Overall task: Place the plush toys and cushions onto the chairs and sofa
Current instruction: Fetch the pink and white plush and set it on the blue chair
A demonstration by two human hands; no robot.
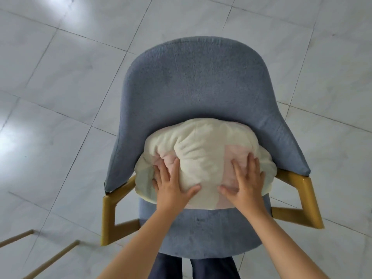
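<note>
Now: both palms flat on a cream cushion in the blue chair

Nearest the camera, two dark trouser legs (203, 267) stand just behind the front edge of the seat, and both bare forearms reach forward from the bottom of the view. The left hand (172, 187) lies palm down on the near left part of the cushion (201, 154), fingers spread wide and thumb angled inward. The right hand (244, 183) mirrors it on the near right part, fingers also splayed and flat, thumb pointing toward the other thumb. Neither hand curls around anything; both simply press on the fabric, which dimples and wrinkles under them.

The cushion is soft and round, plush cream-white with pale pink patches showing under and beside each hand. Folds gather toward its middle. It sits on the rear half of the seat, its far edge touching the backrest, and its sides bulge out over the seat's edges toward the armrest frames.

The chair (193, 81) has grey-blue upholstery, a rounded seat and a tall curved backrest that wraps around the sides. Yellow-gold frame pieces (302, 216) angle out below the backrest on both sides. Beyond lies a floor (60, 67) of large pale grey tiles with thin dark joints and bright reflections at left. Two thin wooden-coloured bars (50, 258) cross the lower left corner.
</note>
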